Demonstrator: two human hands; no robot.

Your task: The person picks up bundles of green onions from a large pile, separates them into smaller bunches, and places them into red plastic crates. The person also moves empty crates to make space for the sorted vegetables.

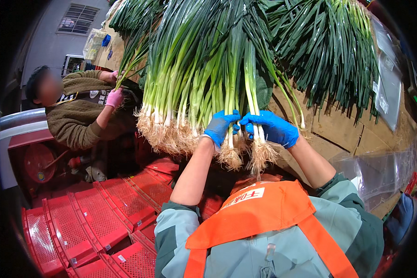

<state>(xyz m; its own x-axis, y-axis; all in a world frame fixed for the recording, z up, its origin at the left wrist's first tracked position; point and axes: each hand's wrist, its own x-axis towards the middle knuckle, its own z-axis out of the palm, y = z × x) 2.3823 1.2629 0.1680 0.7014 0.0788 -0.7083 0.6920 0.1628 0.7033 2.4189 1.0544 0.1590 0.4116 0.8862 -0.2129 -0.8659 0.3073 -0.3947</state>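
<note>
My left hand [221, 128], in a blue glove, is closed round the white stems of a few long green onions just above their roots. Beside it my right hand [271, 128], also gloved in blue, grips a few more stems [252, 97] whose bushy roots hang below the fingers. A thick pile of long green onions [173, 80] lies to the left, roots towards me and dark leaves away. One or two loose stems [292, 104] rest right of my right hand. Parts of my fingers are hidden behind the stems.
Another leafy heap [326, 52] covers the table's [337, 128] far right, near a grey flat panel [389, 83]. Clear plastic sheeting [375, 170] hangs at the right edge. At left a co-worker [83, 107] in pink gloves holds a bunch. Red perforated crates [100, 208] stand at lower left.
</note>
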